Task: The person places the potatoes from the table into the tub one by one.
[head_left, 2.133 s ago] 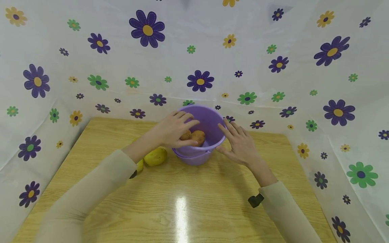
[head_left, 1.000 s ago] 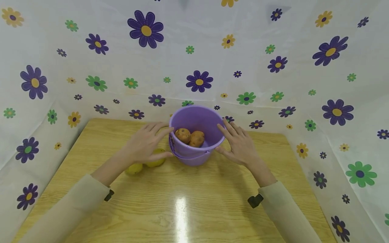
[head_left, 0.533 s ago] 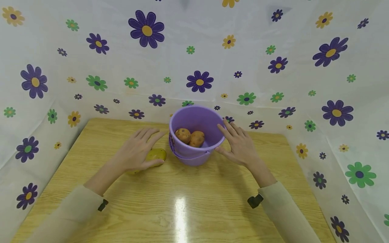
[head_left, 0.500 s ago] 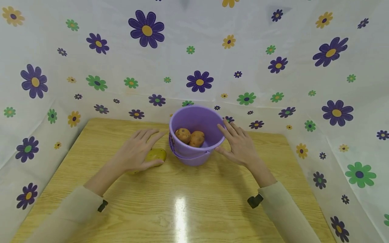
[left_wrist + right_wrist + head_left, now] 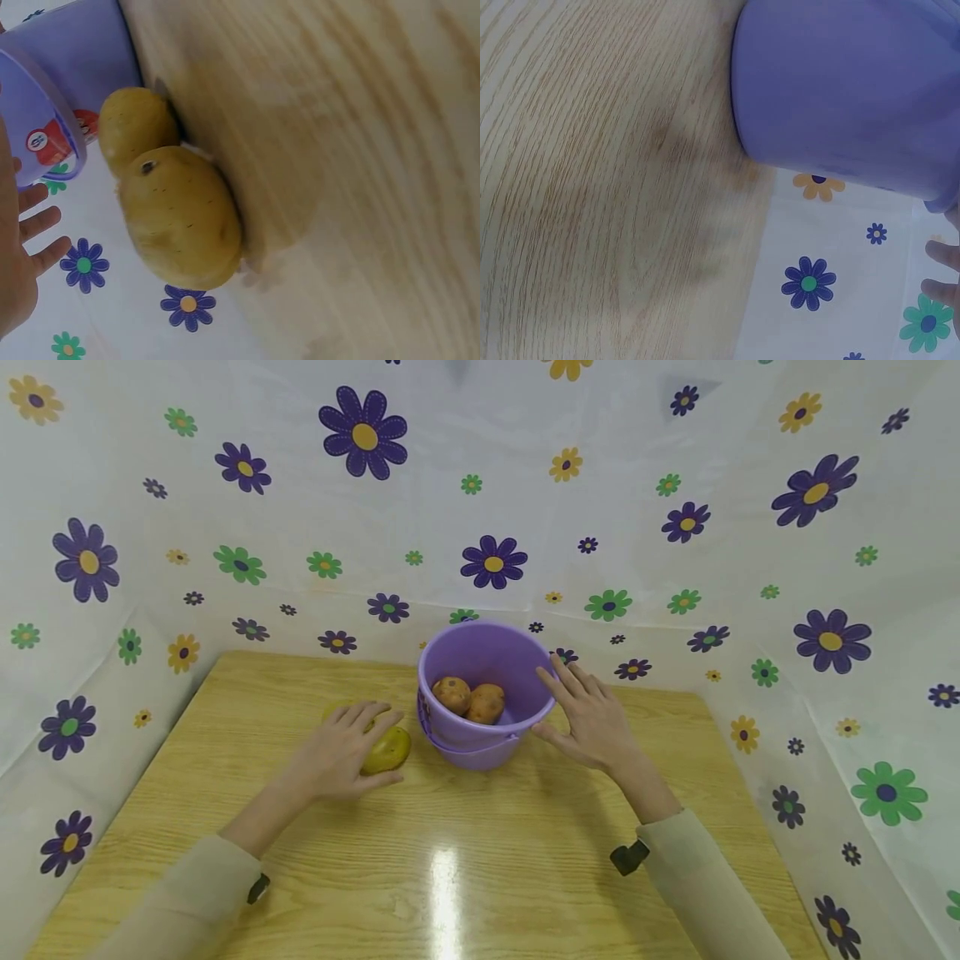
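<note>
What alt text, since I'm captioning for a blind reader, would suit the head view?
A purple bucket holding two brown potatoes stands on a wooden table, with a person's right grip at its rim. To the bucket's left, the person's left grip is over two rounded yellow items, partly hiding them. Behind is a white, flower-printed backdrop.

Two yellow speckled lumps (image 5: 180,217), likely potatoes, touching on wood table (image 5: 337,187); upper one (image 5: 133,127) just beside purple bucket (image 5: 86,45). Left hand (image 5: 15,281) at frame edge, partly cropped, fingers apart. Flowered cloth (image 5: 135,322) beyond.
</note>
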A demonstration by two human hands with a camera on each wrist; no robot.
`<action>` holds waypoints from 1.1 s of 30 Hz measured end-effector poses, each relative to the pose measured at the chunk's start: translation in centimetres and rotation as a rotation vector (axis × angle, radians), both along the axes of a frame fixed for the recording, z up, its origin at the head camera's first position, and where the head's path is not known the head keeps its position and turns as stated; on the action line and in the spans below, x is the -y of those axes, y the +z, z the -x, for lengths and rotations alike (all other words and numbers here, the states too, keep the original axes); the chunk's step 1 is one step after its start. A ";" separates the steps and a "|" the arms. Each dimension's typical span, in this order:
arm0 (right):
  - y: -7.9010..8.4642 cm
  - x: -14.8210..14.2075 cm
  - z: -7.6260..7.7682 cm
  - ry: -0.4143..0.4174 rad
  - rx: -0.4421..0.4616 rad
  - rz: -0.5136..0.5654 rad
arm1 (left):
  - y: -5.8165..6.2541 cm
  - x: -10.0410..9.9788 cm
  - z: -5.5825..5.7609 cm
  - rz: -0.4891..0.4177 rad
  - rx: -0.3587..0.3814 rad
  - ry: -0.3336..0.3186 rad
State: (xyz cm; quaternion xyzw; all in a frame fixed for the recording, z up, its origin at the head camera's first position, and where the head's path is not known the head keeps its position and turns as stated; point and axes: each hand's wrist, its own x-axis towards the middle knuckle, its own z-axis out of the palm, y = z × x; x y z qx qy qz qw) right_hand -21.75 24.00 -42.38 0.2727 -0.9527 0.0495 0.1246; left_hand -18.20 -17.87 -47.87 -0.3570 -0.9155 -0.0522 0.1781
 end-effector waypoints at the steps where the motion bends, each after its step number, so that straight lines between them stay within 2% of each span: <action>1: 0.0 0.0 0.0 0.000 0.002 0.000 | -0.3 0.0 0.0 -0.003 -0.002 0.000; 8: 0.0 0.1 0.0 0.000 -0.013 -0.001 | -2.1 0.1 0.0 0.003 0.012 0.019; 13: -0.1 0.0 0.0 0.002 -0.020 0.003 | -2.9 0.2 0.3 0.006 -0.002 0.032; 20: -0.3 0.0 0.1 0.002 -0.018 0.014 | -3.4 0.2 0.7 0.027 -0.011 0.040; 29: -0.4 0.0 0.1 0.003 -0.027 0.013 | -3.9 0.0 0.5 0.072 0.092 0.027; 33: -0.3 0.0 0.1 -0.001 -0.021 0.011 | -4.3 -0.1 0.6 0.079 0.055 0.023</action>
